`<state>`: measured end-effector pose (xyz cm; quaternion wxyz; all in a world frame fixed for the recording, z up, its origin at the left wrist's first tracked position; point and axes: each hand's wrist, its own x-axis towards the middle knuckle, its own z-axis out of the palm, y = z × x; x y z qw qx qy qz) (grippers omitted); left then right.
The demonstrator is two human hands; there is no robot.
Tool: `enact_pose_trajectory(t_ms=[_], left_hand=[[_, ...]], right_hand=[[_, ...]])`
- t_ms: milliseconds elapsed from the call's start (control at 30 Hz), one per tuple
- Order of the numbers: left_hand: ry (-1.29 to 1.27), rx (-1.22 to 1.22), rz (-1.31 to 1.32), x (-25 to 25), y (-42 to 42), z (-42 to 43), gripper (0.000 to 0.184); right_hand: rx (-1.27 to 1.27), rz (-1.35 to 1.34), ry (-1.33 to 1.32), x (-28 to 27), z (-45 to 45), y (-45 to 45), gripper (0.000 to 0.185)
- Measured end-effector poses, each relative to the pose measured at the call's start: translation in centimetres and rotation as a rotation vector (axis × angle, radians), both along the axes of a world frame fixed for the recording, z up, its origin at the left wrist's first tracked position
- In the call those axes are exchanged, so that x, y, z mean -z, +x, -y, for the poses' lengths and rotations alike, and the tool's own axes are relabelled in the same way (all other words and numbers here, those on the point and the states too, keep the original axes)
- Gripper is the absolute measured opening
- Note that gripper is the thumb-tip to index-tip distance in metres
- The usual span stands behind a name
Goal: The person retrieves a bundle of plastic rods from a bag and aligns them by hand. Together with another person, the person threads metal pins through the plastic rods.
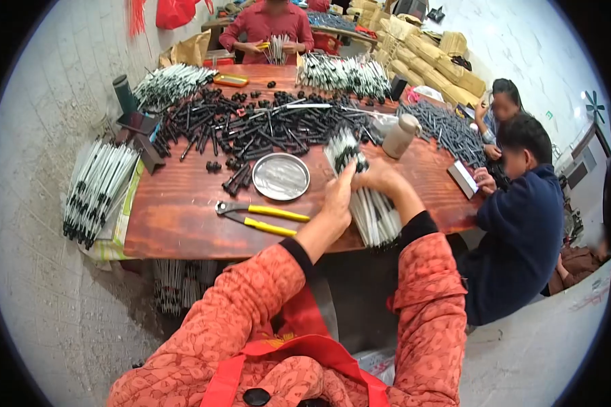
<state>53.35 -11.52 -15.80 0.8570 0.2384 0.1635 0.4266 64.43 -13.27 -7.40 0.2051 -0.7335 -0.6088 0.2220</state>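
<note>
Above the table's front edge, a thick bundle of thin white rods with black fittings (373, 217) stands slanted between my hands. My left hand (337, 198) grips its left side, thumb pointing up along the black middle. From the right, my right hand (383, 178) wraps over the bundle near the black fittings, its fingertips partly hidden. Left of the bundle lie end-cutting pliers with yellow handles (271, 213), jaws to the left. Just behind them sits a round shallow metal dish (281, 176) with thin, fine pieces in it.
Black tubular parts (251, 125) are heaped across the wooden table (176, 217). White rod bundles lie at the back (343, 73) and left (98, 186). A grey bottle (401, 136) stands right of my hands. Two people sit at the right, another stands opposite.
</note>
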Motion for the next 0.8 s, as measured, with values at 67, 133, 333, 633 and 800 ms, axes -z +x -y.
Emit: enact_pose_trajectory(t_ms=[67, 133, 333, 633, 800], left_hand=[[0.077, -0.017, -0.026, 2.2, -0.9, -0.2, 0.03], [0.018, -0.018, -0.113, 2.7, -2.3, 0.0, 0.03], [0.339, -0.128, -0.275, 0.4, -3.1, 1.5, 0.036], [0.187, -0.002, -0.309, 2.2, 0.4, -1.8, 0.011], [0.227, 0.027, -0.509, 1.1, 3.1, -2.6, 0.017]], right_hand=[[0.087, 0.288, -0.02, 9.1, -4.8, 5.2, 0.059], [0.311, 0.292, -0.265, 5.3, -3.0, 0.3, 0.078], [0.341, 0.364, -0.16, 5.7, -3.3, 1.0, 0.086], [0.265, 0.407, -0.187, 3.9, 3.7, 2.3, 0.062], [0.334, 0.457, -0.129, 5.3, 3.8, 3.0, 0.05]])
